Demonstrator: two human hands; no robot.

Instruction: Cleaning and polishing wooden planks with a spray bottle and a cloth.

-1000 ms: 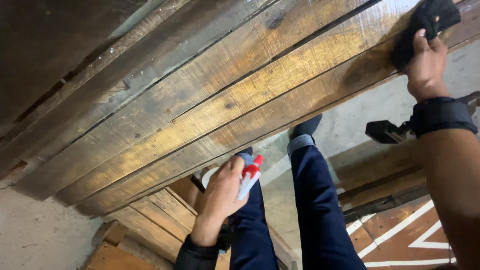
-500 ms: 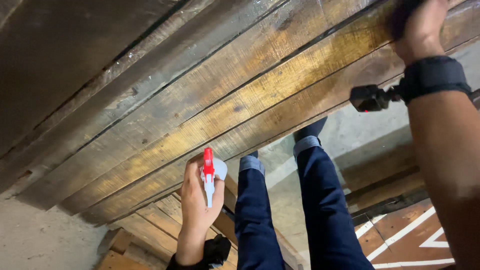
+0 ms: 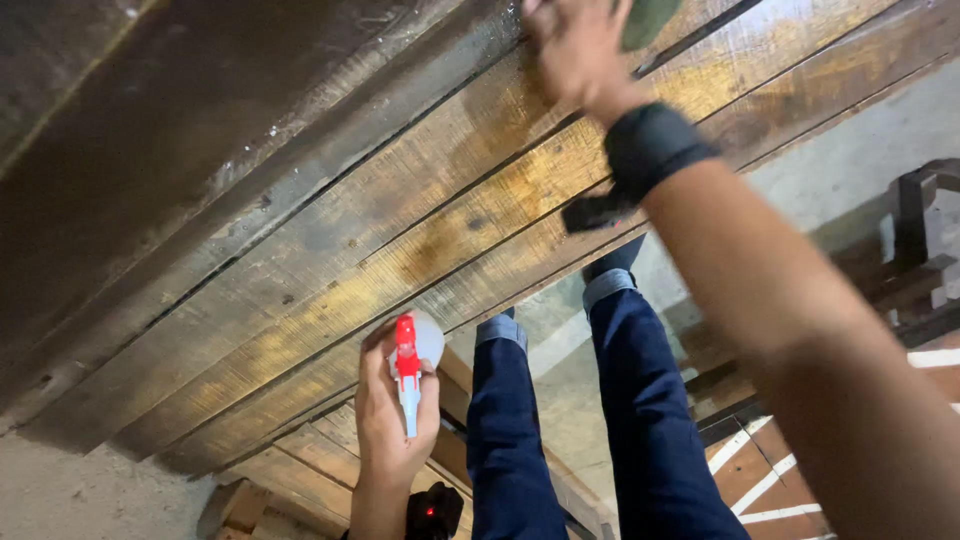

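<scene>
Since last frame: right hand [image 3: 575, 45] has slid left and up along the planks [image 3: 330, 260]; left hand [image 3: 392, 420] with the sprayer [image 3: 408, 372] sits lower and nearer me.
Right hand: pressed flat on the wet board at the top edge, closed over a dark green cloth [image 3: 650, 18], I think; only a corner shows, the rest is cut off by the frame.
Left hand: wrapped around the sprayer, white bottle with red trigger head, held just below the plank edge.
Sprayer: in my left hand, nozzle end toward me, not touching the wood.
Planks: rough, dark, tilted across the view; a glossy wet band runs under my right hand, duller toward the left.
Risk, slip: wet wood under a pressing palm could let the hand skate off the edge.
Risk, splinters: coarse grain and open gaps between boards could catch cloth or skin.
Risk, spray: nozzle aimed my way; a squeeze could hit my legs [image 3: 560, 420] instead of the wood.
Around: wrist strap [image 3: 650, 145] on my right arm; more boards [image 3: 300, 470] below; small black device with a red light [image 3: 432, 510] by my left wrist; dark frame [image 3: 915, 230] at right.
In the way: my right forearm hides much of the right side.
</scene>
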